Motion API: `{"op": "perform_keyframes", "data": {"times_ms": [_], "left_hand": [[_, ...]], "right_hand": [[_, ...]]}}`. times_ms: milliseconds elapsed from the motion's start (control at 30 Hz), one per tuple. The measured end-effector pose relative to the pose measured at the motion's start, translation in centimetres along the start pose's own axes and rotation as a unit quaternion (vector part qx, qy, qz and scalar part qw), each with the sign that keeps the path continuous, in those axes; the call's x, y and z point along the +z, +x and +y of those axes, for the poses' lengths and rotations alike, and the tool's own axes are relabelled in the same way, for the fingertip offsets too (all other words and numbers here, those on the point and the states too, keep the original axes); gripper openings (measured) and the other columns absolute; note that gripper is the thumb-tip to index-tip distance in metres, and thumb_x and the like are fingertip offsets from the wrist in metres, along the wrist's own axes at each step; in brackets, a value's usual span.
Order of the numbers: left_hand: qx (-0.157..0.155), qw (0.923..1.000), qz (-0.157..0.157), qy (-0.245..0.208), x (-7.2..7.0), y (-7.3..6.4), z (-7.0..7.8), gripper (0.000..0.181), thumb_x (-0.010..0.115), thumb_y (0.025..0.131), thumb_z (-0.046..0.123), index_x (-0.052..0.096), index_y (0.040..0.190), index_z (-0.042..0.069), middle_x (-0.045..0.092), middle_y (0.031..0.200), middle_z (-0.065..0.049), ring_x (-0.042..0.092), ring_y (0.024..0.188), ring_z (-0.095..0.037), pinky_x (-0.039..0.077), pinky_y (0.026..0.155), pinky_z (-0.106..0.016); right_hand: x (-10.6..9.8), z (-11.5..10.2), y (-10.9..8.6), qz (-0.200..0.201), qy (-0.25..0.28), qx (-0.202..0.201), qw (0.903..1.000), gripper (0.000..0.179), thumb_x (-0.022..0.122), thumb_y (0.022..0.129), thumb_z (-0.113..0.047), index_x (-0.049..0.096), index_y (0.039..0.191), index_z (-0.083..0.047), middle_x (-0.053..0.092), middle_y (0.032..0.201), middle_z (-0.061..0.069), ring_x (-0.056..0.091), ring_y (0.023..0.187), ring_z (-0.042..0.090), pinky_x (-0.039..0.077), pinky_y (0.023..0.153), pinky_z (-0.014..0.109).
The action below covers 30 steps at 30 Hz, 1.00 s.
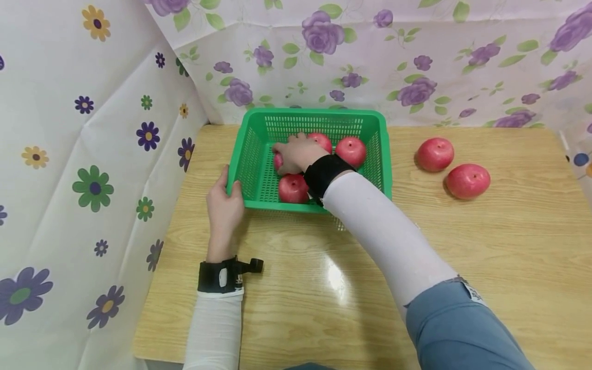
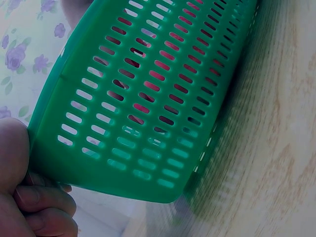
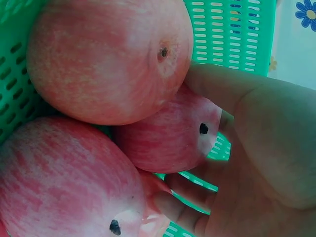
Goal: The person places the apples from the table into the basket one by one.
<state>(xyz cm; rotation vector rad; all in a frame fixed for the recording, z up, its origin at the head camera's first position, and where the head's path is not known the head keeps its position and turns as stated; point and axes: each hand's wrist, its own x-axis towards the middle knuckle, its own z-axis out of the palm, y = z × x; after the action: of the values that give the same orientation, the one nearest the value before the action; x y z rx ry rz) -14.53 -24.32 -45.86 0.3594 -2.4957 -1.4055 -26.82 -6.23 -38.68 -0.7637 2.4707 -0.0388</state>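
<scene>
A green plastic basket (image 1: 250,204) with slotted walls stands on the table against the back wall. My left hand (image 1: 224,208) grips its left rim near the front corner, thumb on top; the left wrist view shows the curled fingers (image 2: 47,207) below the rim. Inside the basket, my right hand (image 1: 299,153) holds a red apple (image 3: 168,136), with thumb and fingers around it. Other red apples lie close by: one in front (image 1: 293,188), one behind the hand (image 1: 320,140) and one to the right (image 1: 351,150). My right wrist partly covers the basket's front.
Two more red apples (image 1: 435,154) (image 1: 468,181) sit on the wooden table (image 1: 296,288) right of the basket. A flower-patterned sheet (image 1: 324,61) hangs behind, and another (image 1: 92,154) runs along the left side. Each wrist wears a black band (image 1: 217,276).
</scene>
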Motion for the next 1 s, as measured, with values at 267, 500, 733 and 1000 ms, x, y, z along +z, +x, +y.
{"op": "perform_keyframes", "data": {"times_ms": [267, 500, 733, 1000], "left_hand": [[-0.005, 0.9999, -0.002, 0.01, 0.0, 0.0, -0.2, 0.052, 0.05, 0.101, 0.011, 0.036, 0.151, 0.005, 0.042, 0.15, -0.015, 0.045, 0.128, -0.017, 0.046, 0.106, -0.039], [-0.006, 0.9999, 0.001, 0.008, -0.2, 0.1, -0.1, 0.051, 0.05, 0.101, 0.011, 0.037, 0.15, 0.005, 0.042, 0.15, -0.013, 0.043, 0.129, -0.015, 0.044, 0.107, -0.036], [-0.01, 0.9999, -0.004, 0.005, -0.1, 0.1, 0.0, 0.051, 0.049, 0.101, 0.011, 0.036, 0.151, 0.004, 0.041, 0.151, -0.012, 0.042, 0.13, -0.015, 0.043, 0.108, -0.036], [-0.007, 0.9999, -0.006, 0.006, 0.0, 0.0, -0.1, 0.051, 0.049, 0.101, 0.011, 0.036, 0.15, 0.003, 0.042, 0.15, -0.013, 0.043, 0.13, -0.016, 0.044, 0.107, -0.037]], "right_hand": [[-0.1, 0.0, -0.3, -0.002, -0.018, -0.006, 0.9998, 0.071, 0.054, 0.097, -0.044, 0.023, 0.159, -0.025, 0.022, 0.158, 0.022, 0.011, 0.142, 0.043, 0.021, 0.118, 0.058], [-0.5, 0.3, -0.6, 0.004, -0.014, -0.019, 0.9997, 0.072, 0.053, 0.098, -0.044, 0.022, 0.159, -0.023, 0.019, 0.16, 0.022, 0.009, 0.143, 0.045, 0.022, 0.117, 0.06], [-0.9, 0.5, -1.1, -0.005, -0.004, -0.031, 0.9995, 0.072, 0.053, 0.098, -0.045, 0.022, 0.159, -0.023, 0.019, 0.16, 0.022, 0.009, 0.143, 0.046, 0.02, 0.117, 0.062], [-0.7, 1.1, -1.7, -0.002, 0.015, -0.054, 0.9984, 0.069, 0.052, 0.099, -0.046, 0.024, 0.158, -0.024, 0.025, 0.16, 0.016, 0.011, 0.144, 0.039, 0.018, 0.119, 0.059]]}}
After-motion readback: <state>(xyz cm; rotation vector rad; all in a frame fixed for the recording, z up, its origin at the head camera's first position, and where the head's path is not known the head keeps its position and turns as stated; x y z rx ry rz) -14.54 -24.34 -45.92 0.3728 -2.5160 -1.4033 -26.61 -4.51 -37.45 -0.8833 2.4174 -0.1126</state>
